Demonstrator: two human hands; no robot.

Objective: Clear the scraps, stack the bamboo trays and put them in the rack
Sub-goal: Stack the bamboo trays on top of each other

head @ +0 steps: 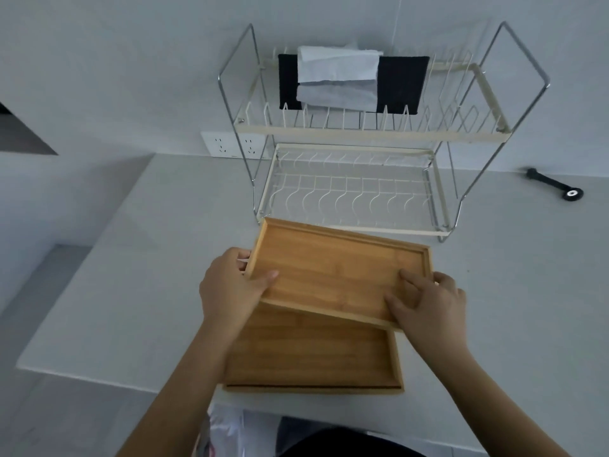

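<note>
I hold an upper bamboo tray (333,268) in both hands, tilted and turned a little above a second bamboo tray (306,357) that lies flat near the counter's front edge. My left hand (230,285) grips the upper tray's left end, thumb on its inner floor. My right hand (428,305) grips its near right corner, fingers resting inside. Both trays look bare. The two-tier wire rack (349,136) stands just behind, against the wall, its lower tier (352,192) holding nothing.
A black cloth (402,80) and a white paper towel (336,77) hang on the rack's upper tier. A black tool (553,188) lies at the right by the wall. Wall sockets (230,145) sit left of the rack. A plastic bag (227,430) shows below the counter edge.
</note>
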